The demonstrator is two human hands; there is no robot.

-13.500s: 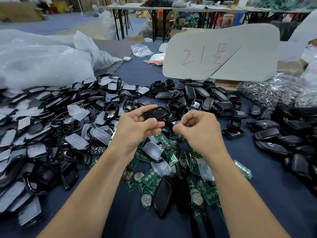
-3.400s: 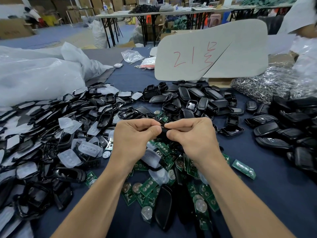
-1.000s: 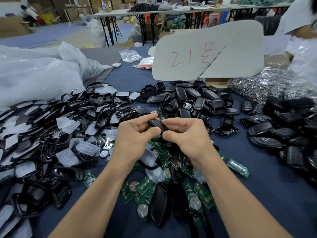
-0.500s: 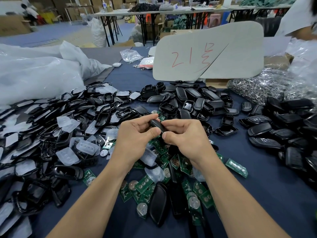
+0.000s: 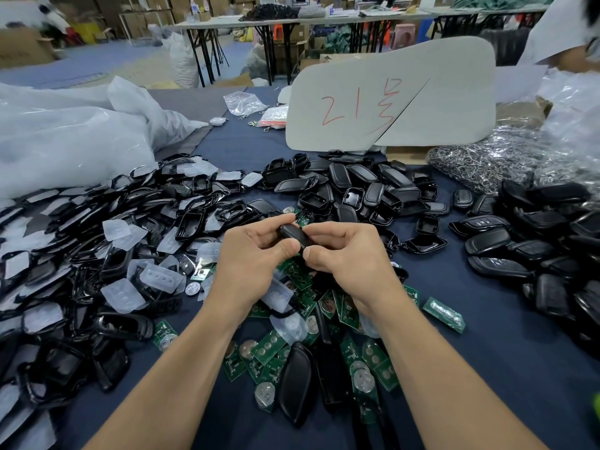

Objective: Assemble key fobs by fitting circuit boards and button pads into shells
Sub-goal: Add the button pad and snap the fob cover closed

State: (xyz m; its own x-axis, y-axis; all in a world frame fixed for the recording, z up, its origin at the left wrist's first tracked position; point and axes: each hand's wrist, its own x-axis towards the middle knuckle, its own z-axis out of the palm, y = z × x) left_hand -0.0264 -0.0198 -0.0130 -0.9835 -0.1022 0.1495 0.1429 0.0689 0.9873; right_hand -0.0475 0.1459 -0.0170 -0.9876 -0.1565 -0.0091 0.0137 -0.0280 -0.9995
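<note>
A black key fob [image 5: 296, 236] is held above the middle of the table between both hands. My left hand [image 5: 251, 264] pinches its left end with thumb and fingers. My right hand [image 5: 349, 258] grips its right end, thumb underneath, fingers curled over the top. Green circuit boards [image 5: 269, 347] with round coin cells lie scattered below my wrists. Translucent button pads [image 5: 122, 295] and black frame shells [image 5: 188, 219] fill the left side. Black back shells [image 5: 363, 190] are heaped behind my hands.
Closed black fobs [image 5: 526, 251] pile up at the right. A grey board [image 5: 389, 95] with red writing stands at the back. White plastic bags [image 5: 65, 138] lie at far left, a bag of metal rings [image 5: 487, 157] at far right. Another person's sleeve [image 5: 565, 30] shows top right.
Both hands stay on the same fob and have barely moved in the last second; the fob's dark body shows a little more between the fingers than 3.4 s ago.
</note>
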